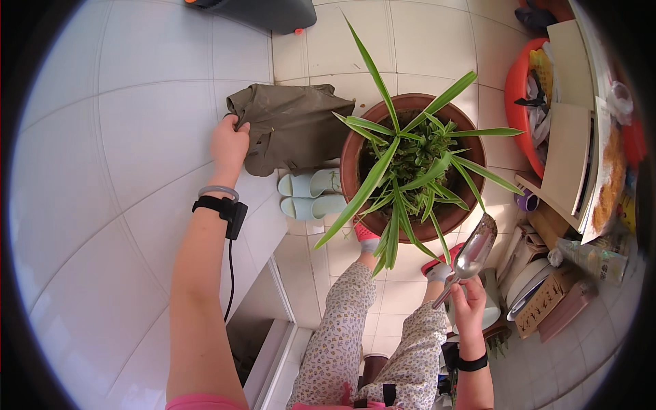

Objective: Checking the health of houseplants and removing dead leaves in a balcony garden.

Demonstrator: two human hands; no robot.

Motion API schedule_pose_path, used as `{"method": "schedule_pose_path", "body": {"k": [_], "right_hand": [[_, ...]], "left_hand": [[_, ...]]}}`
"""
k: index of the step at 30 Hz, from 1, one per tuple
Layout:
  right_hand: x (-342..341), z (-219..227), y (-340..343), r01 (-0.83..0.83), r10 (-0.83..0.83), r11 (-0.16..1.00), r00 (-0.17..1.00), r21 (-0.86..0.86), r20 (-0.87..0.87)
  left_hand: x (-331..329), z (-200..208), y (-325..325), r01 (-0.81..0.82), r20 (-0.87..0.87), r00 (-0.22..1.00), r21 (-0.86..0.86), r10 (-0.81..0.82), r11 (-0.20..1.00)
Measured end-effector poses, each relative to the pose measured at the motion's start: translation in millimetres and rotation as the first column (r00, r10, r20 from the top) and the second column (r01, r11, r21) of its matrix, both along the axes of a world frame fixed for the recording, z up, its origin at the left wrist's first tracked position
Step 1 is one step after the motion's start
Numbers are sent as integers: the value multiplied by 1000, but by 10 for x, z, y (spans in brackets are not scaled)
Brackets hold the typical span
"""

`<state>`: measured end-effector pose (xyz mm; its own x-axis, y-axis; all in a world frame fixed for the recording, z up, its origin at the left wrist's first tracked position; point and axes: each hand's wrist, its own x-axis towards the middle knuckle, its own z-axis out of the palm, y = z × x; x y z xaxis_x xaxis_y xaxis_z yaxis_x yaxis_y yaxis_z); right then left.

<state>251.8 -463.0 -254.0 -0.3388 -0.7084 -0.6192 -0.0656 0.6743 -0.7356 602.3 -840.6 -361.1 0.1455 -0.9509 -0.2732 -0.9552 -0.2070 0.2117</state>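
Note:
My left hand [229, 142] pinches the near-left corner of a crumpled olive-brown bag [297, 130]. Its mouth and contents do not show. Beside the bag stands a round brown flowerpot [352, 154], holding dark soil and a spider plant [424, 174] with long, pale-edged leaves. My right hand [469, 307] is closed round the handle of a metal scoop [476, 249]. The scoop's bowl points up and away from me, close to the pot's near right rim, with soil smears inside its tip.
Pale green slippers [311, 195] lie left of the pot. A red basin [517, 102] with bags, cardboard [568, 140] and other clutter line the right side. White tiled wall [150, 123] is on the left; a dark grey container [263, 12] stands at the far end. My feet are just before the pot.

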Motion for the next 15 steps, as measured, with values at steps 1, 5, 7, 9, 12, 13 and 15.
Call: {"method": "schedule_pose_path", "body": {"k": [1,5,7,9,12,13,15], "right_hand": [[20,3,-1,18,-17,1000,1000,11,-11],[60,-21,-62,-15,15,1000,999,26,-33],[78,-36,-46,-48,49,999,995,14,-83],[89,-48,-19,-21,20,1000,999,-1,-45],[78,-102,60,-7,7,1000,1000,-12,-6],[77,-116,66,-30,30,1000,998,-8,-49],[89,-83,134,-40,42,999,994,21,-97]], "left_hand": [[160,-38,-66,3,6,1000,-1,-3,1000],[285,-248,-97,145,164,980,-195,-113,970],[141,-375,-36,445,379,848,-127,-371,887],[213,-656,-2,645,515,635,57,-576,762],[344,-1035,-17,684,558,393,353,-731,638],[386,-1129,-59,578,532,476,412,-701,705],[281,-1174,-48,449,471,615,450,-632,772]]}}
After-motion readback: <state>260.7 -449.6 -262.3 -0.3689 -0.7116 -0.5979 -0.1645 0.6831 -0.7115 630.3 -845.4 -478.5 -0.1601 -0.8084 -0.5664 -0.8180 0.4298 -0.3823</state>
